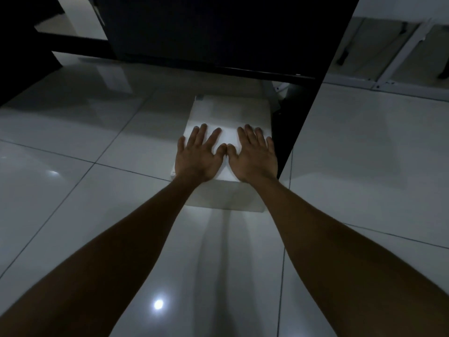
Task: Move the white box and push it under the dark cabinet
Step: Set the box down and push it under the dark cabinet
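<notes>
Two hands lay flat on the box (229, 117) in the head view, the only view given. The left hand (198, 155) and right hand (252, 155) rested side by side on its top near the front edge, fingers spread wide and gripping nothing, thumbs almost touching.

The box sat on the floor (97, 190), its far end at or just under the lower edge of the cabinet (206, 32); how far in it reached could not be told in the gloom. Its right side ran close along a dark upright panel (303, 117).

Judged from this, the palms could slide over the smooth lid instead of moving the box, since they pressed down from above and not against the near face. An uneven push might turn the box into the panel and jam it. If the gap were tight, knuckles could catch the cabinet's edge.

The box looked plain white, rectangular, sharp-cornered and closed, with a small dark mark at its far left corner.
</notes>
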